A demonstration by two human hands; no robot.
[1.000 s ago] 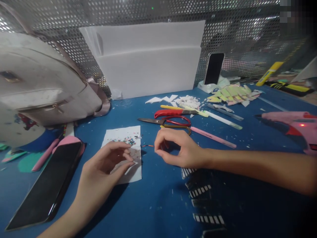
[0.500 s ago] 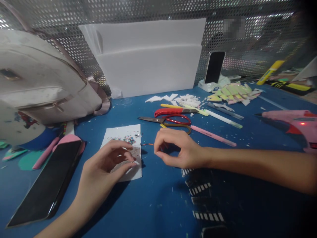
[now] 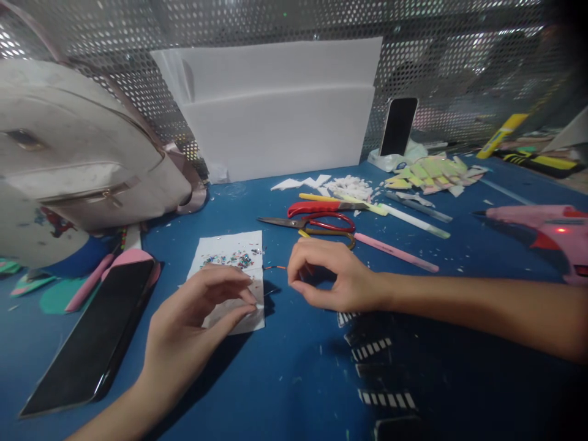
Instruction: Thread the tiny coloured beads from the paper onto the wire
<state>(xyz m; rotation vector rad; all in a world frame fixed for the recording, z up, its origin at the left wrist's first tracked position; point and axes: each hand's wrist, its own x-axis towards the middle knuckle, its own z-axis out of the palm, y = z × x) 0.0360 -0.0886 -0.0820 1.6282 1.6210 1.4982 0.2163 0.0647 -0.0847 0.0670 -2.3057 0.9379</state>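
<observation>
My left hand [image 3: 193, 331] hovers over the near part of a white sheet of paper [image 3: 229, 242], its fingers curled and a fingertip against the thumb. Whatever may be in that pinch is too small to make out. Tiny multicoloured glittery bits [image 3: 239, 260] lie scattered on the paper beyond the hand. To the right, my right hand [image 3: 328, 275] is closed in a pinch around a thin orange stick [image 3: 276, 267]. Its dark, slim tip points left at the paper's edge; the rest is hidden by the hand.
Beyond my right hand lie scissors [image 3: 280, 222], a red-handled cutter [image 3: 316, 208] and a pink pen [image 3: 395, 252]. A pink glue gun [image 3: 528, 214] is at right, a phone [image 3: 92, 337] at left. Black-and-white striped pieces [image 3: 372, 349] lie nearer me. A backpack [image 3: 82, 135] stands behind.
My left hand has shifted slightly down and to the right over the paper, uncovering more of the glittery bits. The right hand keeps its pinch almost unmoved.
</observation>
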